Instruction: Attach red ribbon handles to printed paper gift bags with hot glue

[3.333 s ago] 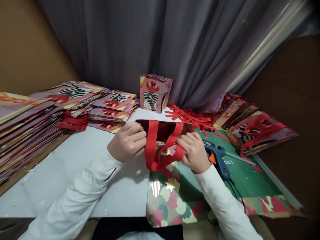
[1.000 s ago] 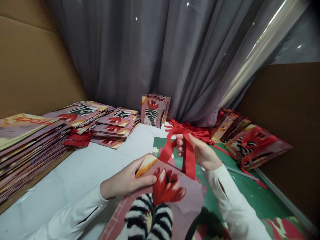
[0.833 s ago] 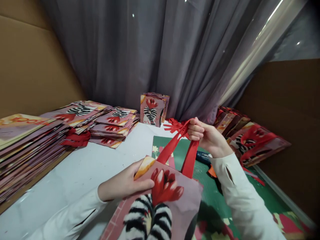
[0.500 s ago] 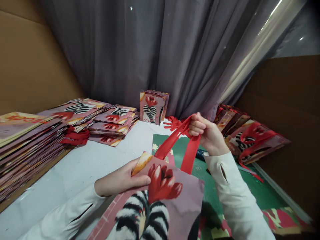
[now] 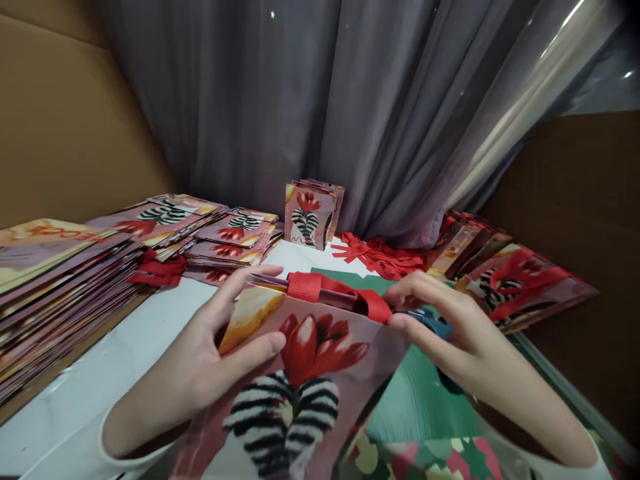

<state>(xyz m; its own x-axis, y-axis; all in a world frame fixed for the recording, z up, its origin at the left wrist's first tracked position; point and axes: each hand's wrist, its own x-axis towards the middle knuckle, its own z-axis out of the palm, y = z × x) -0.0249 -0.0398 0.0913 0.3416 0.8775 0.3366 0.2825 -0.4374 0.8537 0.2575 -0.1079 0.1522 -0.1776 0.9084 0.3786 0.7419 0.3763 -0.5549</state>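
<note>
A paper gift bag point(image 5: 325, 347) with a red flower and black-and-white stripes is upright in front of me, tilted slightly. My left hand point(image 5: 200, 367) grips its upper left edge, thumb on the front face and fingers behind. My right hand point(image 5: 465, 327) pinches the upper right corner, beside the end of the ribbon. A red ribbon point(image 5: 303, 287) lies folded over the bag's top opening, its loop dropped inside or behind; that part is hidden. Beyond the right hand's fingers is a dark blue object point(image 5: 435, 323), partly covered, whose kind I cannot make out.
Flat printed bags are stacked high at left point(image 5: 70, 287), with a red ribbon bundle point(image 5: 157, 270) beside them. Smaller bag stacks point(image 5: 230, 233) lie behind. Bags stand upright point(image 5: 310, 213) by the curtain, near a ribbon pile point(image 5: 385, 257). Ribboned bags point(image 5: 520, 280) lean at right against cardboard.
My right hand has let go of the raised ribbon loop and come down to the bag's right corner. The ribbon has dropped to the bag's top. My left hand has shifted along the edge.
</note>
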